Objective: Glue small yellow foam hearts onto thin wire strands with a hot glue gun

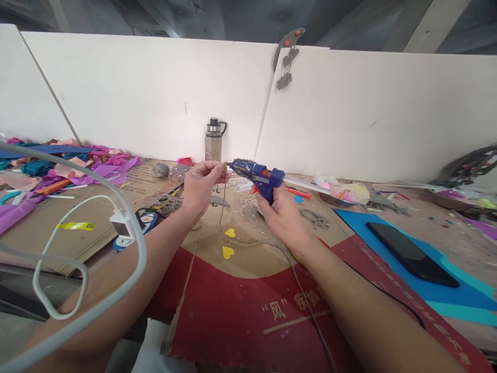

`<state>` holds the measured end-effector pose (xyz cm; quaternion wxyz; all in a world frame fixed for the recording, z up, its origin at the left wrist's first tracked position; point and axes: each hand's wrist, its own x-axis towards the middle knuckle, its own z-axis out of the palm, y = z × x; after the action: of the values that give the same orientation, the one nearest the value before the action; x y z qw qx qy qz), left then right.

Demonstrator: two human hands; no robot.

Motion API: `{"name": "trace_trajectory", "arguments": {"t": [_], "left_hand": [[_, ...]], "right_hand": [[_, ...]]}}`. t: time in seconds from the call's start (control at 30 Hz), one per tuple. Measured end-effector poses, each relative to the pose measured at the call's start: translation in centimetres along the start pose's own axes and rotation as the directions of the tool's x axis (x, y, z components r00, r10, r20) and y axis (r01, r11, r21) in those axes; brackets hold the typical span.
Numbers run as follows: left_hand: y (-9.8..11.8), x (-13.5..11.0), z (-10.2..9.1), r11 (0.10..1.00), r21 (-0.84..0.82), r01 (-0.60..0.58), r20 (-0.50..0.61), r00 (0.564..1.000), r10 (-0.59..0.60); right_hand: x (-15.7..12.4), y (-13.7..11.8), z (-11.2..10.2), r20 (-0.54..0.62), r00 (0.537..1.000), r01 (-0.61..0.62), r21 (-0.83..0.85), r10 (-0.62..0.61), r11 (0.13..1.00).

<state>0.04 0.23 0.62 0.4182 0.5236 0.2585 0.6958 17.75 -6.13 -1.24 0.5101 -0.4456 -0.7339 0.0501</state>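
My right hand (281, 212) is wrapped round the handle of a blue hot glue gun (254, 173), whose nozzle points left. At the nozzle tip, my left hand (202, 186) pinches a grey yarn (222, 212) between thumb and fingers. A small yellowish bit shows at those fingertips, too small to make out fully. From there the yarn hangs down to the cardboard and runs right, under my right wrist, towards the front edge. Two yellow paper hearts (228, 252) lie on the cardboard below my hands.
Behind stands a grey bottle (213, 140) against a white partition (155, 93). A black phone (411, 254) rests on blue sheets at right. Coloured paper scraps (97, 160) pile up at left. A white cable (132, 228) loops across the left foreground, near a plugged-in charger (122, 228).
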Motion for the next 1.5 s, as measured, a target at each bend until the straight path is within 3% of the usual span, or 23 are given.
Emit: {"name": "trace_trajectory", "arguments": {"t": [1.5], "left_hand": [[0.48,0.10,-0.02,0.999,-0.049,0.024,-0.008,1.000,-0.024]], "right_hand": [[-0.12,0.38,0.26,-0.039,0.998,0.038,-0.051,-0.040,0.998]]}}
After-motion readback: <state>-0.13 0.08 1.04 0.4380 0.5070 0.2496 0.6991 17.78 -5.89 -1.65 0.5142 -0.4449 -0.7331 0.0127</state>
